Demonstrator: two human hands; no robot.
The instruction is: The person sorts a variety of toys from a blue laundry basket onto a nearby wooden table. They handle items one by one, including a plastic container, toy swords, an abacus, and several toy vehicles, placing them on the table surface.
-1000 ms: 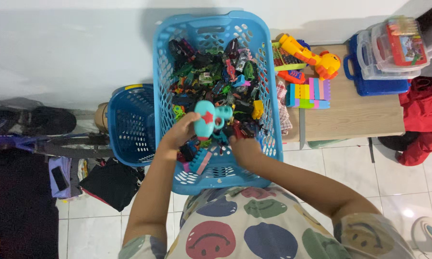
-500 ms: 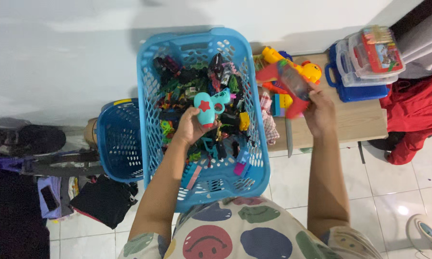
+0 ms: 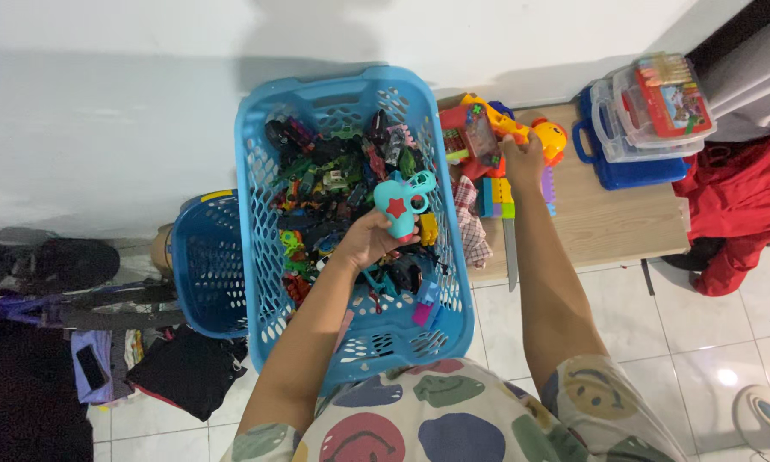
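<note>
A big light-blue basket (image 3: 256, 214) full of small toys stands in front of me. My left hand (image 3: 369, 241) is over its middle, gripping a teal toy with a red star (image 3: 402, 203). My right hand (image 3: 523, 159) reaches right, onto a low wooden table (image 3: 607, 224). There it grips a red toy (image 3: 468, 141) lying among an orange and yellow toy (image 3: 534, 130) and coloured building blocks (image 3: 496, 197).
A smaller dark-blue basket (image 3: 198, 265) sits left of the big one. Clear plastic cases (image 3: 650, 111) rest at the table's far right, with red cloth (image 3: 744, 222) beside them. A checked cloth (image 3: 470, 227) hangs at the table's edge. Dark bags and clothes (image 3: 77, 299) lie left.
My right hand has left the basket with the red toy and carried it right, down onto the table. My left hand has lifted the teal toy slightly and turned it.
</note>
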